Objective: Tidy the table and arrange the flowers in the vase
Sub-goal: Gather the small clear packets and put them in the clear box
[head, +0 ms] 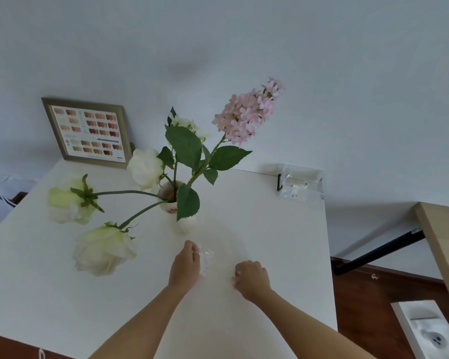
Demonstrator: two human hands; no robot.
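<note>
A small cream vase (pixel 180 224) stands mid-table on the white table (pixel 270 242). It holds several flowers: a pink lilac spray (pixel 246 115) leaning up to the right, a white rose (pixel 145 168) behind, and two pale green-white roses (pixel 71 202) (pixel 103 250) drooping to the left. In front of the vase, my left hand (pixel 186 265) pinches a crumpled piece of clear plastic wrap (pixel 207 259) lying on the table. My right hand (pixel 250 277) rests to the right with its fingers curled; whether it grips any of the wrap is unclear.
A framed colour chart (pixel 88 133) leans on the wall at the table's back left. A clear plastic packet (pixel 300 183) lies at the back right corner. A wooden desk (pixel 443 244) stands to the right, and a white box (pixel 430 330) sits on the brown floor.
</note>
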